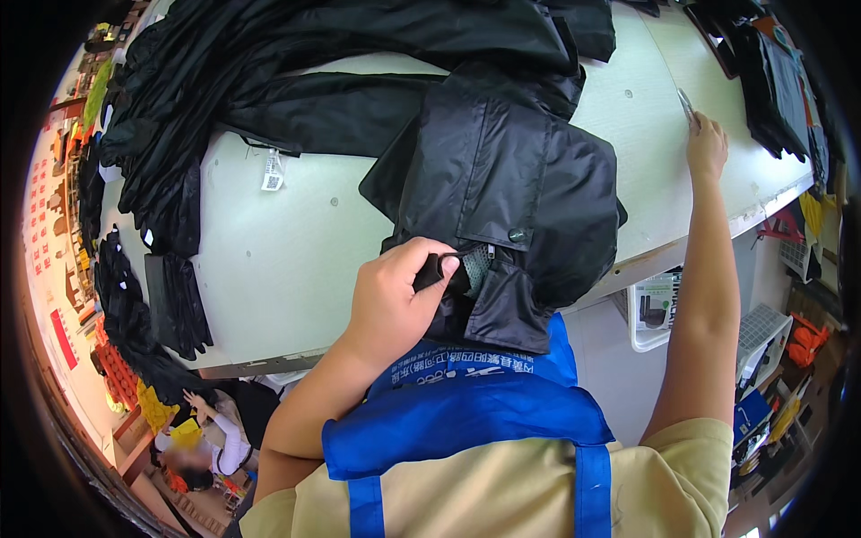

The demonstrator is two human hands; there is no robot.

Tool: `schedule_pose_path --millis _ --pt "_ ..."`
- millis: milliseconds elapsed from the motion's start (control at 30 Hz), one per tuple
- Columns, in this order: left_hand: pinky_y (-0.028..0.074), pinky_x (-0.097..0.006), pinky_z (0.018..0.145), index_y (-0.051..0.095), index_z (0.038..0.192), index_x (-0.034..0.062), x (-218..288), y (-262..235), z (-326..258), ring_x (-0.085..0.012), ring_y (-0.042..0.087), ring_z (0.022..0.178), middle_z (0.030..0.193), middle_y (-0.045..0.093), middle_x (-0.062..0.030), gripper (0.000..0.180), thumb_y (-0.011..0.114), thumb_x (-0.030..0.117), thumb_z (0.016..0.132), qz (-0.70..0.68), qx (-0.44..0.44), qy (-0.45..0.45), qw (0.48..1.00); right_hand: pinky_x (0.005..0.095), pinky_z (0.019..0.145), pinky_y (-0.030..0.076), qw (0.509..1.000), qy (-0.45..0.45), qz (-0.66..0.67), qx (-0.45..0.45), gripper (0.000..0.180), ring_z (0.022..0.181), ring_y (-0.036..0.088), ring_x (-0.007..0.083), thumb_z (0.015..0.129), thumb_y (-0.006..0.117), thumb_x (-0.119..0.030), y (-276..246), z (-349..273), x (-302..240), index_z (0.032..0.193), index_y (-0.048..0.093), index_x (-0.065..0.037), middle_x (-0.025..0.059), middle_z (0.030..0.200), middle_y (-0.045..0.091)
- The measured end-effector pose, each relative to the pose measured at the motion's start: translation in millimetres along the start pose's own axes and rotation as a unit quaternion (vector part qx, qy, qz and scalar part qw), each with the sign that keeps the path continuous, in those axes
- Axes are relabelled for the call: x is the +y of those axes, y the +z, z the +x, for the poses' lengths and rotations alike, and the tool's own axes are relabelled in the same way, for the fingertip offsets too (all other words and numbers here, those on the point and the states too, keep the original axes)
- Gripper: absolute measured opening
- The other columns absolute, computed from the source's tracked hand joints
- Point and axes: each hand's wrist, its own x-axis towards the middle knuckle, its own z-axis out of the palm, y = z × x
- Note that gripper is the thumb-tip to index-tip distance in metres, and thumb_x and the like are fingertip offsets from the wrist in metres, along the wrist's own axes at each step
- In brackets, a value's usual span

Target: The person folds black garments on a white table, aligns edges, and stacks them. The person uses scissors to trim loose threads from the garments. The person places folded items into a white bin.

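A black jacket [502, 170] of smooth, shiny fabric lies bunched on the white table, its lower part hanging toward me over the front edge. It has a placket with a dark snap button [517, 235], a zipper end beside it and greyish mesh lining showing at the opening. My left hand [404, 287] is closed on a folded edge of this jacket, thumb and fingers pinching it. Far to the right, my right hand [708, 148] is stretched over the table, its fingers closed round a small, slim silvery tool [685, 102]; its exact kind is too small to tell.
More black garments [161, 117] are heaped along the far and left sides. A white tag [272, 170] hangs from one. At the right edge lies a dark folded stack [773, 90]. A white tray [650, 314] sits below the table's front edge [717, 224]. Another person [206, 439] works at lower left.
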Motion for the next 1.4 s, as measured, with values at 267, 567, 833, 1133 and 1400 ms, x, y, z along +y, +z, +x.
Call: schedule_pose_path --millis 267,567,833,1133,1400 --pt "0.039 -0.021 0.060 0.065 0.092 -0.0015 -3.7 -4.7 6.9 -0.0046 0.046 0.064 0.069 0.056 0.0030 0.020 0.059 0.017 0.093 -0.150 -0.053 -0.151 0.976 0.0266 0.051 0.042 0.868 0.122 0.481 -0.032 0.019 0.053 0.052 0.0104 0.096 0.047 -0.015 -106.7 -51.0 -91.2 0.101 0.059 -0.001 0.0055 0.077 0.055" --pt "0.042 -0.026 0.055 0.065 0.088 0.0022 -0.3 4.2 -3.3 -0.0153 0.056 0.056 0.069 0.063 -0.0079 0.011 0.066 0.013 0.087 -0.058 0.015 -0.041 0.997 0.0324 0.060 0.047 0.819 -0.078 0.494 -0.281 0.029 0.064 0.056 0.0249 0.087 0.066 -0.016 -205.6 -232.6 -217.5 0.113 0.064 -0.001 0.0126 0.077 0.058" --pt "0.046 -0.028 0.055 0.067 0.091 0.0027 -5.9 8.5 -6.9 -0.0192 0.059 0.059 0.075 0.066 -0.0098 0.012 0.071 0.003 0.080 0.035 0.064 0.138 0.988 0.0333 0.057 0.045 0.818 -0.088 0.500 -0.271 0.026 0.061 0.055 0.0251 0.086 0.068 -0.016 -201.5 -233.1 -224.1 0.107 0.065 -0.001 0.0120 0.073 0.056" --pt "0.037 -0.033 0.046 0.068 0.095 0.0068 -15.5 2.6 -13.1 -0.0224 0.050 0.053 0.063 0.047 -0.0040 0.033 0.071 0.002 0.063 0.127 0.037 0.243 0.961 0.0326 0.057 0.046 0.831 -0.085 0.482 -0.262 0.025 0.062 0.057 0.0243 0.083 0.070 -0.013 -206.0 -224.8 -219.3 0.106 0.067 -0.003 0.0114 0.075 0.058" --pt "0.031 -0.029 0.043 0.070 0.090 0.0085 -16.9 2.5 -12.3 -0.0150 0.042 0.050 0.059 0.036 0.0004 0.021 0.067 0.009 0.069 0.186 0.056 0.311 0.931 0.0346 0.056 0.047 0.839 -0.130 0.447 -0.280 0.027 0.062 0.058 0.0275 0.081 0.071 -0.019 -204.0 -220.1 -221.9 0.104 0.067 -0.004 0.0109 0.074 0.057"
